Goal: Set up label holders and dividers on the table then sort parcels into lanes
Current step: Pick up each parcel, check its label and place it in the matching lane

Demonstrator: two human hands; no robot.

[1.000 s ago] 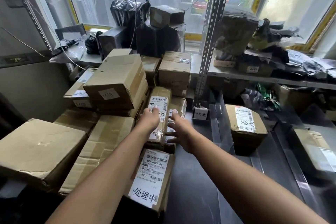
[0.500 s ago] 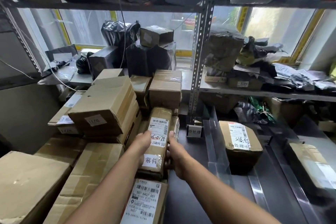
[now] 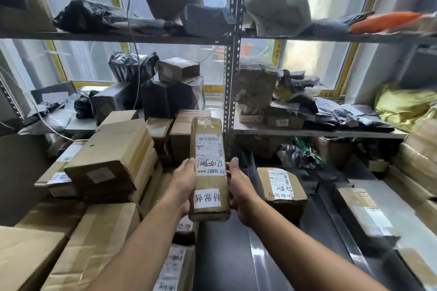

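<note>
A long narrow brown parcel (image 3: 208,146) with a shipping label and a white sticker reading 异常件 is held up in the air in front of me. My left hand (image 3: 183,182) grips its left side and my right hand (image 3: 238,186) grips its right side. Below it lies the dark table (image 3: 224,255) with clear upright dividers (image 3: 257,257) forming lanes. A brown box (image 3: 281,191) with a white label sits in the lane to the right. Another labelled parcel (image 3: 176,267) lies at the table's near left, partly hidden by my left forearm.
Stacked cardboard boxes (image 3: 111,158) fill the left side. A metal shelf post (image 3: 230,54) stands just behind the held parcel. Shelves above carry black bags (image 3: 132,68) and wrapped packages. More boxes (image 3: 364,215) lie in the lanes at right.
Both hands closed on the long parcel, lifted it off the pile and raised it toward me. The view has tilted upward, showing the upper shelf.
</note>
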